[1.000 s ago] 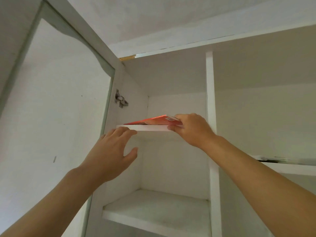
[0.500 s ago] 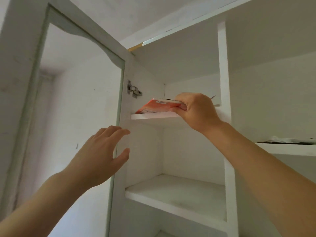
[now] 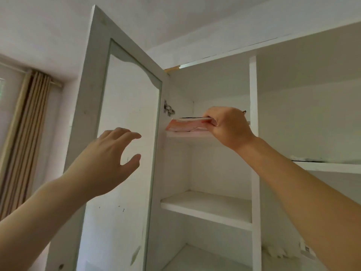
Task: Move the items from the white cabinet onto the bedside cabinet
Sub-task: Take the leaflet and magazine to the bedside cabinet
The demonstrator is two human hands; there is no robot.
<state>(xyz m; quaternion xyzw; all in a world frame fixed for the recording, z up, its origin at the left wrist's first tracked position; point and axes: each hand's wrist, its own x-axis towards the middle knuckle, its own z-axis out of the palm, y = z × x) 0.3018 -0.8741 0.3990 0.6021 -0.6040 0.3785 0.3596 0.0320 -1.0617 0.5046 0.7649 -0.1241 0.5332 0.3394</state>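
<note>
Orange packet (image 3: 185,125) lies on the upper shelf (image 3: 185,134), its end pinched by the right hand (image 3: 228,128); left hand (image 3: 109,161) hovers spread, apart, below-left.

White painted walls (image 3: 45,36) meet a white ceiling (image 3: 175,14) overhead. At far left a beige pleated curtain (image 3: 25,133) hangs from a rod beside a window (image 3: 2,89), which gives soft daylight. Tall white built-in shelving (image 3: 253,153) fills the right, its panelled door (image 3: 125,133) swung open to the left on a metal hinge (image 3: 168,110), with chipped paint along the top edge.
</note>
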